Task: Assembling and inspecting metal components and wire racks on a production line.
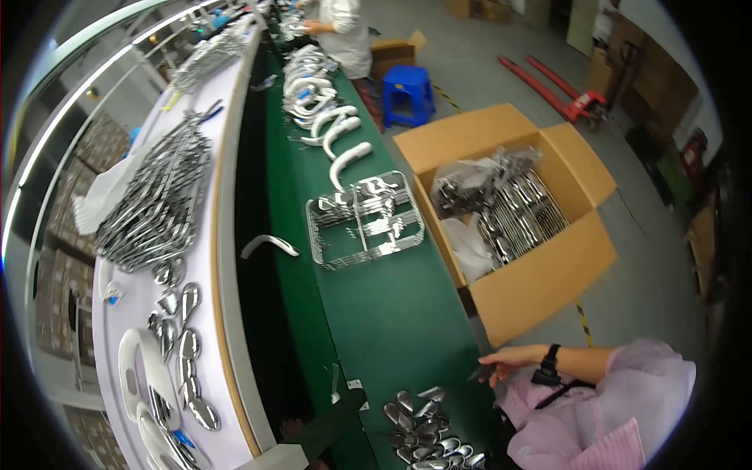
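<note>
My right hand (509,362) reaches in from the right over the edge of a green work surface (392,321). A dark band is on its wrist and the sleeve is pale pink. Its fingers are closed on a small, thin grey piece (476,374), which is too small to name. Nearest to it, at the bottom of the surface, lies a loose pile of shiny, rounded metal parts (423,429). My left hand does not show. Farther up, stacked chrome wire frames (364,223) rest on the green surface, with curved white handle-like parts (348,160) beyond them.
An open cardboard box (533,294) with metal racks and plastic wrap stands against the right edge. Left, a pale shelf (207,321) carries piled wire racks (160,196) and metal parts. A blue stool (407,94), red pallet truck (576,106) and another person (345,35) are farther off.
</note>
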Demonstrator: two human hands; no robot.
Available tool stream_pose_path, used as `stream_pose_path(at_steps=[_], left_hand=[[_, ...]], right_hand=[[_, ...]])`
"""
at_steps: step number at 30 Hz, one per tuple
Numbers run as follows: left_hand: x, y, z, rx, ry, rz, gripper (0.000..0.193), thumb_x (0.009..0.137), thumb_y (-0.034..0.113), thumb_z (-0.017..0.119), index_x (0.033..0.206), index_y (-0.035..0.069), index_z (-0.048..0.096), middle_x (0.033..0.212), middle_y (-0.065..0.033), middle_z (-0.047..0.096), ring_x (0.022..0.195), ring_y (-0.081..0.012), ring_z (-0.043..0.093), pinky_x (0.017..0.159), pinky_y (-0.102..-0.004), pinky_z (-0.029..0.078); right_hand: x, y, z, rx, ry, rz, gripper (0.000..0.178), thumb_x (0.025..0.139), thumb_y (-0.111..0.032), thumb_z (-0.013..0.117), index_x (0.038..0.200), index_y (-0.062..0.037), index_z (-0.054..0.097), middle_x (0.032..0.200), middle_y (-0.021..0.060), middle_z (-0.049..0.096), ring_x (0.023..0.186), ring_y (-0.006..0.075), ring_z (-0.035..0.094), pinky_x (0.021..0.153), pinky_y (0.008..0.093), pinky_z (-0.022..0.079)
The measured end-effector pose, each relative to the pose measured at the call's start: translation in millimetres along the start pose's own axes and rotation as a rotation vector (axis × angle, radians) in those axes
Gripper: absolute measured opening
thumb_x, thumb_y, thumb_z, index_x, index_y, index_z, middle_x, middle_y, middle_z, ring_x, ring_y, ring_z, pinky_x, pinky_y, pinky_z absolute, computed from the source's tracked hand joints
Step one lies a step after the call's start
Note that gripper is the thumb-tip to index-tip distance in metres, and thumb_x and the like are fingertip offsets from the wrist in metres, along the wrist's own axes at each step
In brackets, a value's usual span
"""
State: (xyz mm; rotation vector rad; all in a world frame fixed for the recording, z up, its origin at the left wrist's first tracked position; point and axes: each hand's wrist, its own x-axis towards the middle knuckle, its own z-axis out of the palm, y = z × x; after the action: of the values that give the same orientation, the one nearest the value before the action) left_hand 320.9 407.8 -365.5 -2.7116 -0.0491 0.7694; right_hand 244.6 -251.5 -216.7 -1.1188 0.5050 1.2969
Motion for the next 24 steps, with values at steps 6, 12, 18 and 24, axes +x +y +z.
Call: stream_pose_path(at_steps=[6, 12, 18, 24], left_hand=[[-76, 3, 68, -0.327, 0.250, -0.140, 0.036, 0.087, 0.032, 0.062, 0.109, 0.004, 0.064, 0.107, -0.0139, 0.066, 0.100, -0.0309, 0.061, 0.086, -0.0468, 0.047], [-208, 97, -10, -1.868, 0.015, -0.375, 0.018, 0.086, 0.003, 0.063, 0.102, 0.002, 0.055, 0.085, -0.0106, 0.066, 0.072, -0.0220, 0.065, 0.064, -0.0323, 0.054], [-359, 187, -88, -2.536, 0.143, -0.592, 0.046, 0.088, 0.009, 0.064, 0.129, 0.007, 0.044, 0.094, -0.0089, 0.059, 0.078, -0.0204, 0.058, 0.071, -0.0389, 0.051], [-443, 233, -147, -2.918, 0.671, -0.541, 0.050, 0.095, 0.048, 0.041, 0.123, 0.007, 0.050, 0.096, -0.0148, 0.062, 0.086, -0.0285, 0.061, 0.079, -0.0408, 0.050]], right_hand=[[21, -30, 12, -0.041, -0.148, -0.071, 0.063, 0.096, -0.060, 0.035, 0.118, -0.0092, 0.064, 0.089, 0.0035, 0.069, 0.062, 0.0054, 0.045, 0.059, 0.0192, 0.037], [26, -47, 43, -0.149, -0.288, -0.174, 0.060, 0.099, -0.054, 0.031, 0.114, -0.0079, 0.065, 0.084, 0.0027, 0.068, 0.063, 0.0068, 0.041, 0.059, 0.0207, 0.035], [19, -56, 93, -0.493, -0.372, -0.153, 0.062, 0.097, -0.057, 0.032, 0.109, -0.0072, 0.068, 0.078, 0.0051, 0.069, 0.062, 0.0072, 0.044, 0.058, 0.0210, 0.036], [5, -30, 192, -0.572, -0.622, -0.418, 0.041, 0.098, -0.043, 0.048, 0.105, -0.0057, 0.064, 0.088, 0.0006, 0.066, 0.071, 0.0064, 0.048, 0.066, 0.0235, 0.043]])
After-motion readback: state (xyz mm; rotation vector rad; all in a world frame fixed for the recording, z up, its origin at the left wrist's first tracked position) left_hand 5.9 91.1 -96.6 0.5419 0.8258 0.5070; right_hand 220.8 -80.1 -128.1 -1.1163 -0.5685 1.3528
